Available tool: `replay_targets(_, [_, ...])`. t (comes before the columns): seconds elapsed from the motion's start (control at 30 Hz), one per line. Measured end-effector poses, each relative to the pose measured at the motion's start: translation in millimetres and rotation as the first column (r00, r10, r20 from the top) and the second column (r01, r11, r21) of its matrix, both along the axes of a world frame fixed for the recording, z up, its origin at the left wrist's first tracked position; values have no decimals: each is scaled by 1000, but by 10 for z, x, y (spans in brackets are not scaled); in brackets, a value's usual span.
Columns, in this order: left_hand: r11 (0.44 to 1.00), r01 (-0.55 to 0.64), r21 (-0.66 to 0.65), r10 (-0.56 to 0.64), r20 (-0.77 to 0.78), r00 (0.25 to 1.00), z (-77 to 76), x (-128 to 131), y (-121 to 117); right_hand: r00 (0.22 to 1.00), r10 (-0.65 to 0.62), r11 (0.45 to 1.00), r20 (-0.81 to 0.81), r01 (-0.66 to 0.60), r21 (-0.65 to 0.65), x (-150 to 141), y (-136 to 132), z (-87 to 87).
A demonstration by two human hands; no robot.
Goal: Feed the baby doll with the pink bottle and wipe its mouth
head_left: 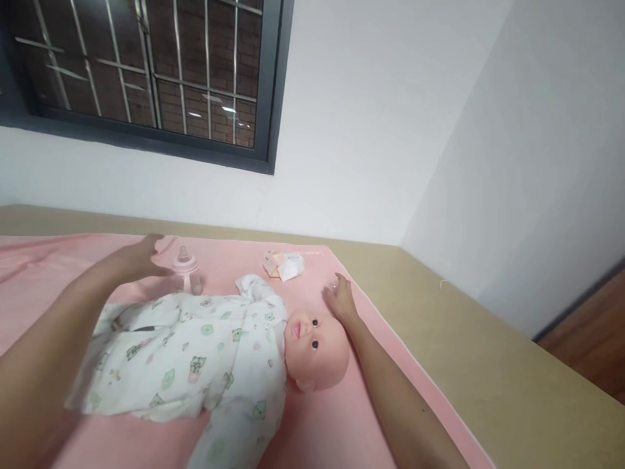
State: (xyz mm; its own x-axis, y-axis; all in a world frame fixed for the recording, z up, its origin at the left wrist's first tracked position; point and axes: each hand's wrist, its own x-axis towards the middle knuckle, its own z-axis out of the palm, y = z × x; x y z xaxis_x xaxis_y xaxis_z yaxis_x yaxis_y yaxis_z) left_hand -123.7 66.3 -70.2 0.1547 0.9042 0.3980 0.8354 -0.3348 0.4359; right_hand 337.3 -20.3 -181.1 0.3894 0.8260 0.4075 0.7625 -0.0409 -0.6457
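The left hand (141, 258) spreads loose beside a baby bottle (185, 268) standing on pink cloth (317, 430) near the baby doll (215, 345); the right hand (342, 301) curls around a small clear object (333, 285), whether gripping I cannot tell

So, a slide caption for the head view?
Doll on pink cloth, left hand by the bottle, right hand near the doll's head.

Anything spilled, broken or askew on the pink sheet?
No spill or damage that I can see; the bottle stands upright, teat bare. Only slight untidiness: the pink sheet is rucked at far left, and the small packet beyond the doll looks crumpled.
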Motion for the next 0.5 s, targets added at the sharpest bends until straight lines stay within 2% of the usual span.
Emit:
replay_targets(0.03, [996,-88,-3,88,-51,995,137,51,-80,1000,-8,1000,3,8,11,-13,1,14])
replay_targets(0.1, [991,-124,53,126,-34,991,409,272,-317,999,-17,998,33,16,55,-49,-6,51])
replay_targets(0.17, [998,46,30,-47,30,998,607,628,-599,995,-10,992,99,-2,127,-92,-25,92])
replay_targets(0.23, [962,269,-46,-266,73,961,692,1053,-835,983,23,978,181,-59,200,-139,-48,129])
replay_targets(0.27, [920,380,-93,-375,72,924,696,1267,-912,974,51,969,222,-103,226,-165,-58,145])
replay_targets(0.33, [788,574,-222,-573,75,816,656,1665,-976,944,128,948,303,-206,241,-220,-73,172])
replay_targets(0.43, [636,691,-344,-724,44,689,559,2136,-911,888,241,930,391,-327,170,-325,-83,207])
replay_targets(0.5, [535,725,-434,-790,47,611,506,2360,-838,870,289,932,399,-352,91,-401,-89,225])
